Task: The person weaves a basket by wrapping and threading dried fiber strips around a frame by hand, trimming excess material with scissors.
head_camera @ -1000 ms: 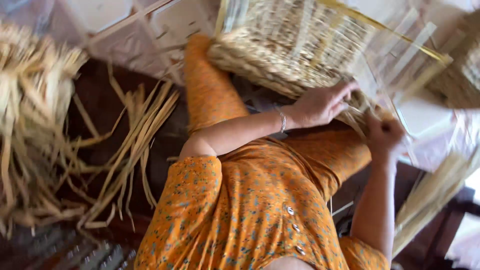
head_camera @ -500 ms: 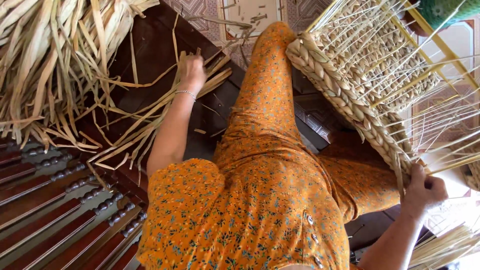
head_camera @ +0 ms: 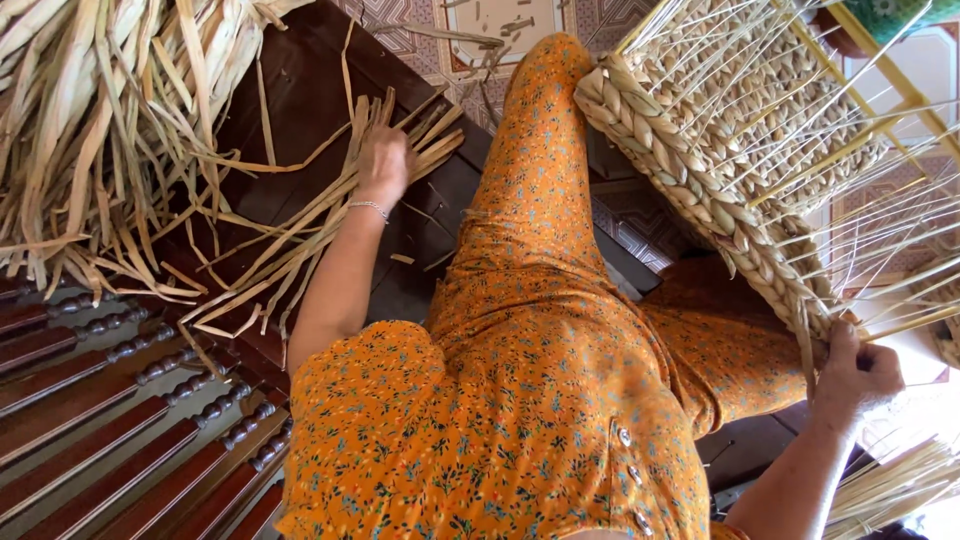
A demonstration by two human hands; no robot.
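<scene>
My left hand (head_camera: 382,165) reaches out to the left and rests on a loose bundle of dried straw strips (head_camera: 300,250) lying on the dark wooden bench; its fingers curl over the strips. A half-woven straw basket (head_camera: 720,130) with a thick braided rim and upright thin stakes rests against my outstretched leg in orange flowered trousers. My right hand (head_camera: 855,375) grips the braided rim at the basket's near lower corner.
A big heap of pale dried leaves (head_camera: 90,110) fills the upper left. The bench's turned wooden rail (head_camera: 130,400) runs along the lower left. Patterned floor tiles (head_camera: 490,25) show beyond my knee. More straw stalks (head_camera: 890,490) lie at the lower right.
My left hand left the basket, swung left and now lies on the straw strips. The right hand slid down onto the basket's braided corner. The view swung left.
</scene>
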